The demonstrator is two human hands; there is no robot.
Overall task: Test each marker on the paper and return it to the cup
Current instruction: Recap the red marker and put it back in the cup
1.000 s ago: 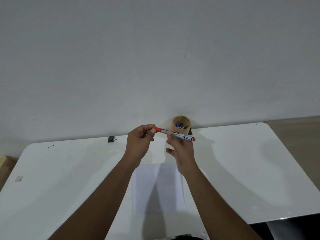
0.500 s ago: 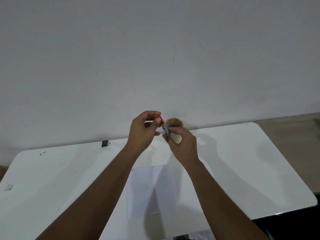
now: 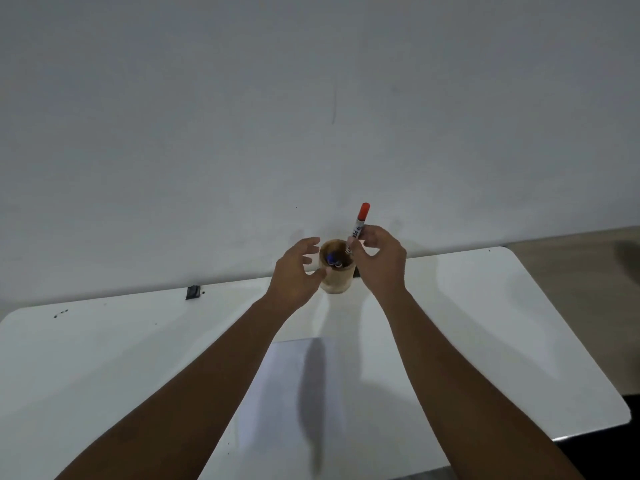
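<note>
Looking down from my head camera, I see a white table (image 3: 104, 358) with rounded corners running up against a plain grey-white wall (image 3: 311, 98), with a strip of brownish floor (image 3: 588, 271) showing past the table's right edge. A sheet of white paper (image 3: 277, 410) lies flat near me, between my two forearms, with their shadows falling across it. A small dark object (image 3: 193, 292) sits at the far edge on the left, and a few dark specks (image 3: 60, 313) mark the tabletop further left. At the far edge, close to the wall, stands the brown cup (image 3: 335, 277), upright, with blue-capped markers (image 3: 333, 260) visible inside it. My right hand (image 3: 379, 259) is just to the right of the cup, thumb and fingertips pinched on the barrel of the red-capped marker (image 3: 358, 227). That marker stands nearly upright, red cap pointing up against the wall, its lower end at the cup's mouth on the right side of the rim; I cannot tell whether it touches the rim. My left hand (image 3: 294, 271) is on the cup's left side, fingers spread and curled open, thumb low against the cup's wall, holding nothing; I cannot tell whether the other fingers touch the cup.
</note>
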